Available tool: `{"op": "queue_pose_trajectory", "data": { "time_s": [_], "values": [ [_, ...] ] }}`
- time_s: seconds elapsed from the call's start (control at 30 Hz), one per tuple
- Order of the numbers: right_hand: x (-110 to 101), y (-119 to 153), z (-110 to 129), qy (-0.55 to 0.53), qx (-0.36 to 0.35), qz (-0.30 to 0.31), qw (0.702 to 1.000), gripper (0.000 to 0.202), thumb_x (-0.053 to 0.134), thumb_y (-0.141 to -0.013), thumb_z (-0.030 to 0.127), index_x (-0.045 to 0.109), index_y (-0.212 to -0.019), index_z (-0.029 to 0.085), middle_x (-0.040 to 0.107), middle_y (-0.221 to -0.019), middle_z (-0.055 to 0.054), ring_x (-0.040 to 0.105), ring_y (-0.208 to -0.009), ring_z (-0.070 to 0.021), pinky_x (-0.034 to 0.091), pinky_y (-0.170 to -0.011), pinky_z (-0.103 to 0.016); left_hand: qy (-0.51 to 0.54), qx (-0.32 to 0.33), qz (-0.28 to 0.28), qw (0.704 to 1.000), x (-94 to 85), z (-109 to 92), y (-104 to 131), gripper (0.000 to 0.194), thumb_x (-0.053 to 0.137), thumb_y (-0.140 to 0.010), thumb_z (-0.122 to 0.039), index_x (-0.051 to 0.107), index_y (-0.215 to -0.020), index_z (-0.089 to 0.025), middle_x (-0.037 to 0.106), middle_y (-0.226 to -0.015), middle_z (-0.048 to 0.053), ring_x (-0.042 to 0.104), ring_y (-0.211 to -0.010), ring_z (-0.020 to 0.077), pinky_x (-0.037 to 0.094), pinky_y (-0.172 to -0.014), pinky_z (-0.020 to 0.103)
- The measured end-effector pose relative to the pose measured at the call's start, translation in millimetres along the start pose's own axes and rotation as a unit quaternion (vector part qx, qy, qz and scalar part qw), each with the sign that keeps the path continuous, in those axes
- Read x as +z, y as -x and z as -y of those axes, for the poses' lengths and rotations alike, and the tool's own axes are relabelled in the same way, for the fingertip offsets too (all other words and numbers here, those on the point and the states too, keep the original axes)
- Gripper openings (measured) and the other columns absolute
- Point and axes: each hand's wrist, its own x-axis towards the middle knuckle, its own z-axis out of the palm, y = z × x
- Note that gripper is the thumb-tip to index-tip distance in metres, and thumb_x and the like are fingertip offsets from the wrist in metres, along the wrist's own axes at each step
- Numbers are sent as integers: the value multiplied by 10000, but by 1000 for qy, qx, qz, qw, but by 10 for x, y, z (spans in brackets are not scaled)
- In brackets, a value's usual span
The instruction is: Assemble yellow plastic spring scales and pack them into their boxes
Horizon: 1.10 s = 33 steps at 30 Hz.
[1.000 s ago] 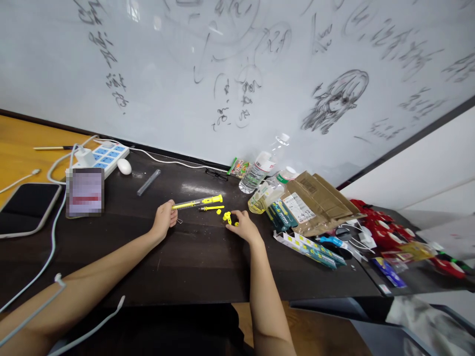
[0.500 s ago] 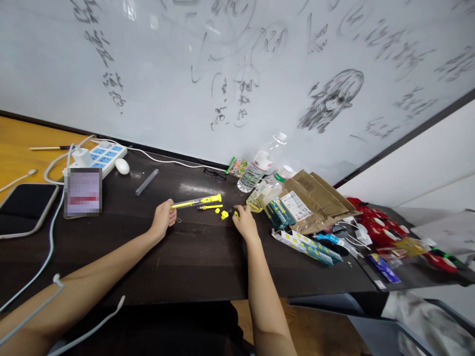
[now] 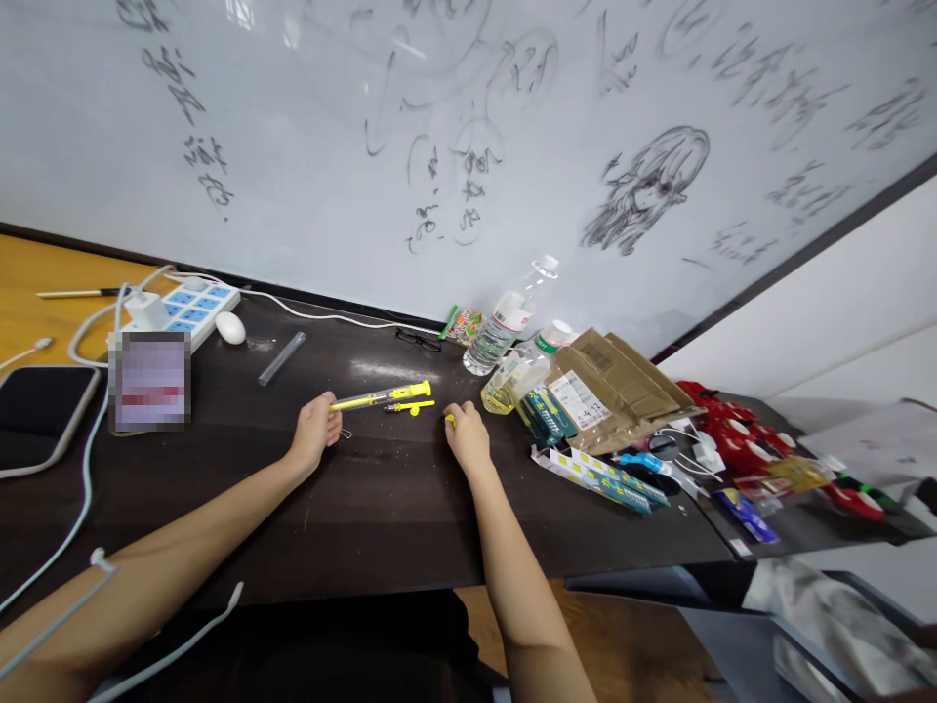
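Observation:
My left hand [image 3: 316, 432] is closed around one end of a clear tube with yellow parts [image 3: 382, 396], which points right above the dark table. My right hand [image 3: 468, 436] has its fingers pinched at a small yellow piece [image 3: 450, 419]; its exact shape is mostly hidden. Between the hands, a thin yellow-and-black rod [image 3: 410, 405] lies just below the tube's yellow end, with a small round yellow piece [image 3: 414, 411] beside it. A thin wire loop [image 3: 346, 434] rests near my left hand.
Behind the hands lie an empty clear tube [image 3: 282, 358] and glasses [image 3: 418, 340]. Bottles [image 3: 492, 342], a cardboard package [image 3: 615, 386] and an opened box [image 3: 600, 480] stand or lie right. A phone [image 3: 45, 415], power strip [image 3: 194, 312] and cables are left.
My right hand has shifted left over the spot where a small yellow piece lay and now pinches a yellow piece. My left hand still holds the tube. The view has shifted slightly.

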Motion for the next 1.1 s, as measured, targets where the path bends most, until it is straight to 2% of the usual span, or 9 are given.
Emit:
{"op": "queue_pose_trajectory", "data": {
  "time_s": [0.1, 0.2, 0.3, 0.37, 0.57, 0.83, 0.9, 0.97, 1.1],
  "values": [
    [-32, 2, -3, 8, 10, -44, 999, 227, 491, -875, 267, 616, -1052, 201, 526, -1023, -120, 495, -933, -248, 399, -786, -347, 3, 0, -3, 1000, 7, -8, 7, 305, 464, -777, -366, 285, -581, -217, 240, -411, -106, 201, -305, 40, 170, -296, 152],
    [15, 25, 118, 5, -58, -73, 996, 343, 486, -889, 332, 552, -1208, 221, 518, -1199, -128, 441, -1117, -282, 361, -914, -411, 9, 1, -10, 1000, 6, -11, 4, 305, 470, -774, -367, 287, -582, -216, 242, -410, -106, 201, -304, 40, 165, -294, 150],
    [105, 48, 253, -6, -172, -35, 984, 394, 441, -918, 308, 468, -1310, 277, 469, -1348, -82, 359, -1264, -261, 264, -1034, -457, 23, 3, -18, 1000, -2, -13, -7, 304, 480, -773, -372, 293, -593, -214, 248, -415, -108, 205, -305, 41, 163, -294, 147],
    [151, 49, 289, -12, -198, -12, 980, 373, 431, -922, 274, 484, -1291, 296, 492, -1337, -62, 400, -1242, -239, 229, -1062, -473, 29, 5, -23, 999, -7, -16, -12, 300, 482, -774, -371, 298, -597, -213, 248, -416, -110, 205, -304, 40, 165, -293, 144],
    [147, -9, 162, -21, -143, -29, 989, 218, 474, -885, 183, 640, -1008, 251, 600, -1110, -61, 528, -1035, -220, 261, -1042, -477, 35, 6, -23, 999, -12, -16, -9, 294, 479, -779, -373, 309, -602, -211, 255, -414, -111, 205, -303, 38, 168, -292, 139],
    [104, -43, 39, -104, -95, -77, 987, 170, 494, -862, 211, 655, -915, 211, 598, -1079, -90, 529, -1016, -234, 332, -984, -449, 35, 4, -31, 999, -2, -26, -17, 299, 471, -773, -363, 283, -593, -217, 241, -411, -111, 201, -299, 39, 157, -293, 146],
    [83, -38, 75, -201, -92, -106, 970, 189, 474, -879, 260, 647, -928, 203, 611, -1055, -91, 540, -1005, -226, 376, -949, -415, 31, 8, -27, 999, 0, -27, -13, 295, 467, -775, -360, 285, -593, -218, 236, -413, -111, 201, -300, 40, 157, -293, 148],
    [58, -30, 128, -332, -83, -121, 932, 223, 444, -901, 310, 630, -959, 201, 635, -1000, -80, 566, -973, -208, 420, -901, -380, 24, 12, -21, 999, -3, -18, -8, 294, 465, -781, -363, 290, -595, -217, 235, -414, -111, 200, -300, 40, 158, -294, 148],
    [35, -22, 208, -576, -45, -91, 811, 269, 473, -890, 410, 586, -1014, 200, 655, -857, -47, 621, -814, -173, 497, -772, -338, -6, 6, -15, 1000, -15, 18, 5, 297, 467, -790, -375, 302, -603, -214, 244, -409, -112, 198, -301, 37, 157, -299, 143]
  ]
}}
